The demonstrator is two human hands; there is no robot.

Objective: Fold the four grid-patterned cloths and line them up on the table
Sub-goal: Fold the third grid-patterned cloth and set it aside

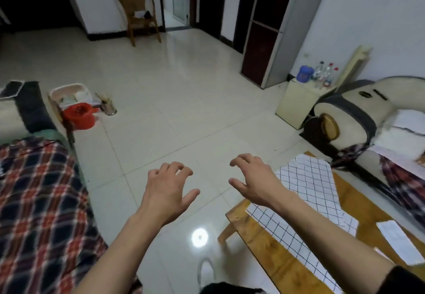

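White cloths with a dark grid pattern lie spread and overlapping on a low wooden table (257, 245) at the lower right: one grid cloth (310, 183) toward the far end, another grid cloth (296, 231) nearer me. A smaller folded pale cloth (400, 240) lies at the table's right edge. My left hand (167, 192) and my right hand (253, 178) are both stretched out in the air over the tiled floor, left of the table, fingers curled and apart, holding nothing. My right forearm crosses above the near cloth.
A bed with a plaid blanket (39, 201) fills the left side. A red bucket (79, 115) and a pink basin (69, 91) stand beside it. A sofa (358, 109) and small cabinet (296, 100) sit at the right. A wicker chair (138, 12) stands at the back.
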